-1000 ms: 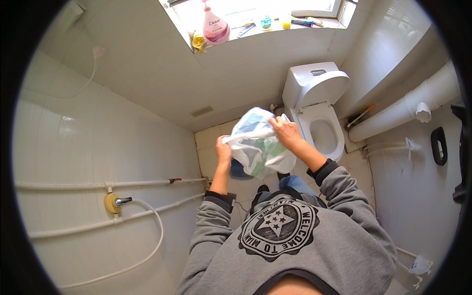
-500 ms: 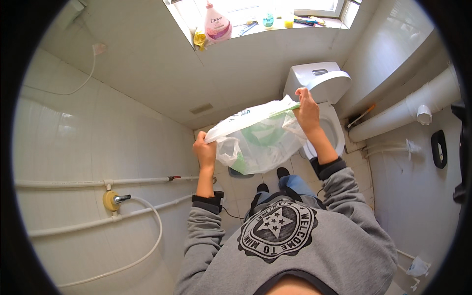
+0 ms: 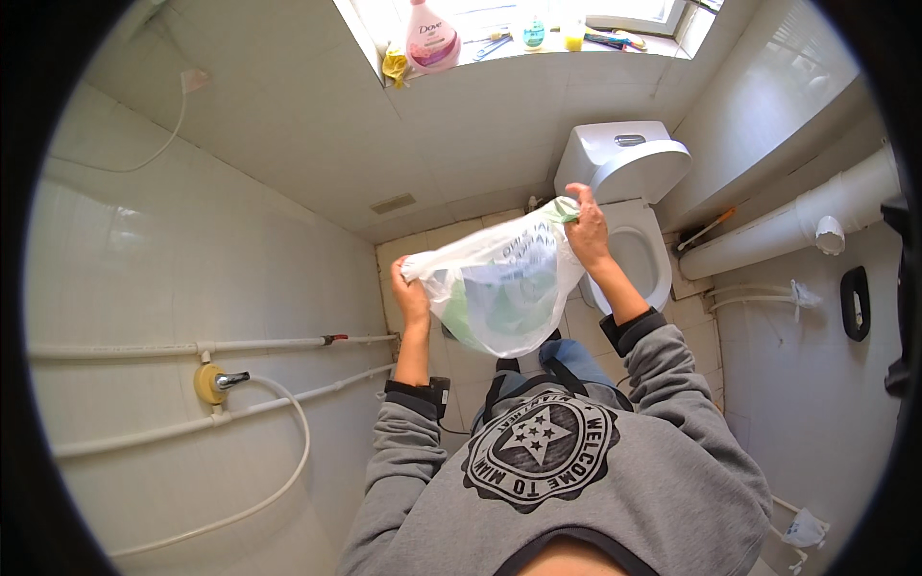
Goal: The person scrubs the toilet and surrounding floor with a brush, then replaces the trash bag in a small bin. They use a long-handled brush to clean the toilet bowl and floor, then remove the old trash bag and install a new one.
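Note:
A thin white and pale green plastic bag point(image 3: 504, 288) hangs stretched between my hands in front of my body. My left hand point(image 3: 410, 293) is closed on its left upper corner. At the bag's right upper corner, my right hand point(image 3: 587, 228) grips the plastic, with the index finger raised a little. Dark printing shows on the bag's far side and through its sheer film. Behind my right hand stands a white toilet point(image 3: 639, 245) with its lid up. The bag covers part of the floor and one of my feet.
White pipes with a tap point(image 3: 229, 381) and a pale hose point(image 3: 303, 437) run along the left wall. A windowsill ahead holds a pink pump bottle point(image 3: 432, 40) and several small items. A thick white pipe point(image 3: 792, 216) crosses at right, above a black oval fitting point(image 3: 855, 303).
The bag has swung lower and toward me, its mouth narrower and its body fuller. My hands have come slightly closer together, still holding its corners.

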Action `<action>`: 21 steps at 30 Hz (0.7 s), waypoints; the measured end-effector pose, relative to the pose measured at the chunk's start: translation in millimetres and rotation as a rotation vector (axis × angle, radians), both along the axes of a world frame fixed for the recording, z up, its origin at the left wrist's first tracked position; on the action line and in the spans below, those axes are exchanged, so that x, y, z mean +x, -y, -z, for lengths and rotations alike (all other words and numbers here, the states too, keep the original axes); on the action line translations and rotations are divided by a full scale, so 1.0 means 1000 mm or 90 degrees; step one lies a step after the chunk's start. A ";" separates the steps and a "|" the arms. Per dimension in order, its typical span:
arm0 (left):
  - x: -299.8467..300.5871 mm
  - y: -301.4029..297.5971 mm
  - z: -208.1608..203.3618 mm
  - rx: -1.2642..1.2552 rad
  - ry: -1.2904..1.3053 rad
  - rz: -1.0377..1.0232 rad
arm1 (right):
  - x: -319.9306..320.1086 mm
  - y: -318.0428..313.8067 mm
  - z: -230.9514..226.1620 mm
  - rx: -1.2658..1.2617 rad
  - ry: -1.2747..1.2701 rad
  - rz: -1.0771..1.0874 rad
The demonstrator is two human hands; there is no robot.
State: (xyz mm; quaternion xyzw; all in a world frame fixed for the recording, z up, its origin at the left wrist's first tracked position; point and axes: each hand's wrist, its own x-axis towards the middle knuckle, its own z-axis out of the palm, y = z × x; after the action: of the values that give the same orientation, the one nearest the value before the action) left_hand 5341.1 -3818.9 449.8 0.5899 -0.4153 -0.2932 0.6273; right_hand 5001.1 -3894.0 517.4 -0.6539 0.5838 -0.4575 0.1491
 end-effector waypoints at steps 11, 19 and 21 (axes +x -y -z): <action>0.017 -0.092 0.108 0.541 0.438 0.106 | -0.059 -0.075 0.110 0.439 -0.238 -0.047; 0.001 -0.117 0.171 0.569 -0.084 0.127 | -0.055 -0.099 0.170 0.560 -0.008 -0.009; -0.008 -0.109 0.175 0.550 -0.143 0.078 | -0.048 -0.103 0.189 0.579 0.053 0.051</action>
State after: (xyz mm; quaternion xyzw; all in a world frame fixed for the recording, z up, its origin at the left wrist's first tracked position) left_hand 5333.3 -3709.6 275.1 0.7367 -0.2183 -0.5384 0.3461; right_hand 4953.3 -3791.3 328.7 -0.4798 0.7436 -0.1861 0.4269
